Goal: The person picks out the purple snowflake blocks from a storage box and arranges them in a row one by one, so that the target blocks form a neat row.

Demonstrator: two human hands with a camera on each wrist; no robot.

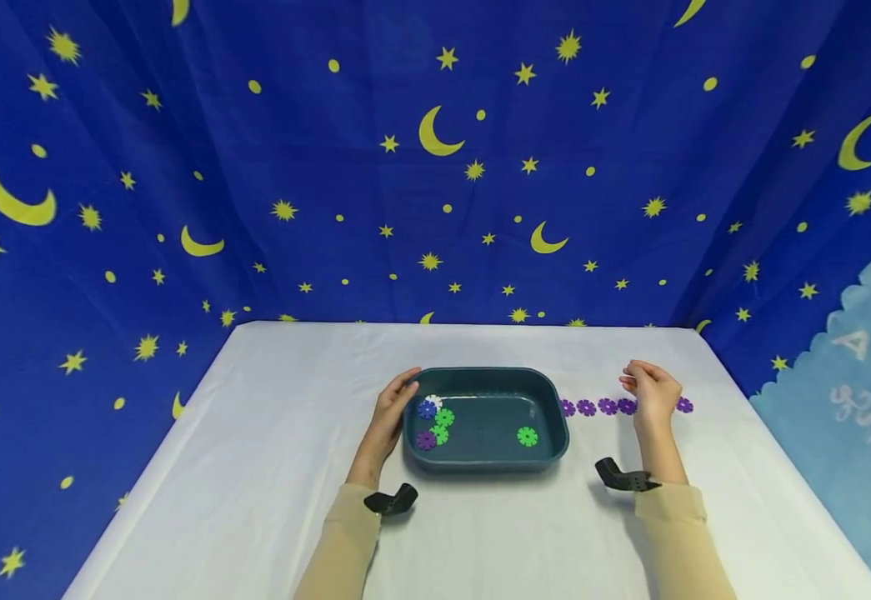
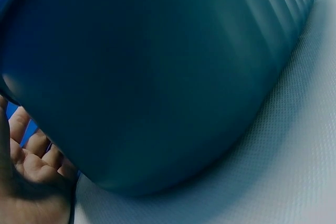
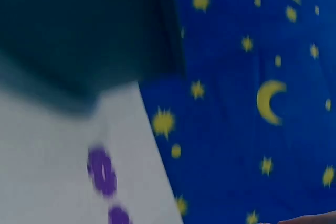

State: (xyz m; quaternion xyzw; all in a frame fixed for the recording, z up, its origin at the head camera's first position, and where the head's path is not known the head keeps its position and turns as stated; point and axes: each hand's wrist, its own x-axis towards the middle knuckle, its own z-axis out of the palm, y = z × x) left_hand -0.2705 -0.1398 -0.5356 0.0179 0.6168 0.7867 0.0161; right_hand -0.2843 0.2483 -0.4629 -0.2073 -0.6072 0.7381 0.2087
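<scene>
My left hand (image 1: 388, 408) grips the left end of a dark teal plastic tub (image 1: 480, 463), thumb at the rim; in the left wrist view its curled fingers (image 2: 37, 163) show beside the tub wall. Inside the tub lie several notched plastic discs: a blue disc (image 1: 427, 409), a white disc (image 1: 434, 402), a purple disc (image 1: 426, 440) and some green, one green disc (image 1: 528, 437) apart on the right. My right hand (image 1: 654, 396) hovers over a row of purple discs (image 1: 608, 407), fingers loosely bent, nothing visible between them. It hides part of the row.
The row runs rightward from the tub's right side, with a purple disc (image 1: 685, 405) past my right hand. A white cloth (image 1: 315, 350) covers the table. Blue curtains (image 1: 375, 192) with stars and moons rise behind and at the sides.
</scene>
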